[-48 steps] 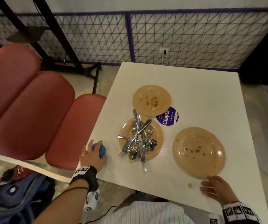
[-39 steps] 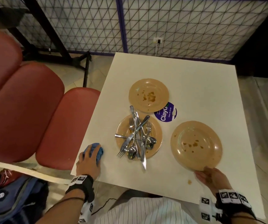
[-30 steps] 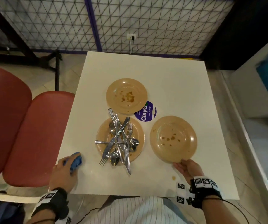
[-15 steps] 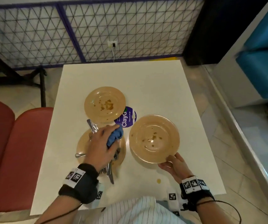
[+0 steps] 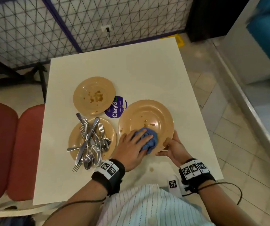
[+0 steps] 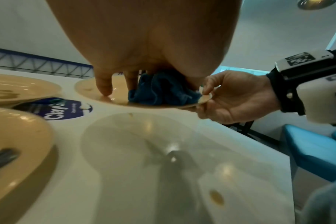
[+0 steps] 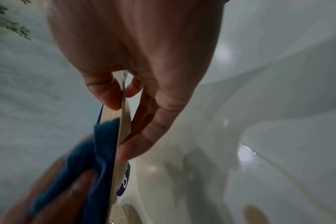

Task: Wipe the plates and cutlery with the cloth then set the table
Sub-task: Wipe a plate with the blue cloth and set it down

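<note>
My right hand (image 5: 167, 145) pinches the near rim of a tan plate (image 5: 147, 115), thumb on top and fingers underneath, and holds it tilted above the white table (image 5: 131, 70). In the right wrist view the right hand (image 7: 128, 94) has the plate rim (image 7: 123, 121) edge-on between thumb and fingers. My left hand (image 5: 134, 142) grips a bunched blue cloth (image 5: 149, 141) and presses it on the plate's near part. Brown spots remain in the plate's middle. From the left wrist, the cloth (image 6: 163, 91) sits under my left hand (image 6: 144, 45) on the plate (image 6: 117, 98).
A second stained plate (image 5: 94, 95) lies further back on the left. A third plate (image 5: 111, 128) carries a pile of cutlery (image 5: 90, 141). A purple sticker (image 5: 116, 106) and a brown spot (image 5: 151, 169) mark the table. Red seats (image 5: 8, 144) stand left, and a mesh fence stands behind.
My left hand carried the cloth from the table's left edge, over the cutlery plate, onto the right plate. My right hand took that plate's rim and raised it.
</note>
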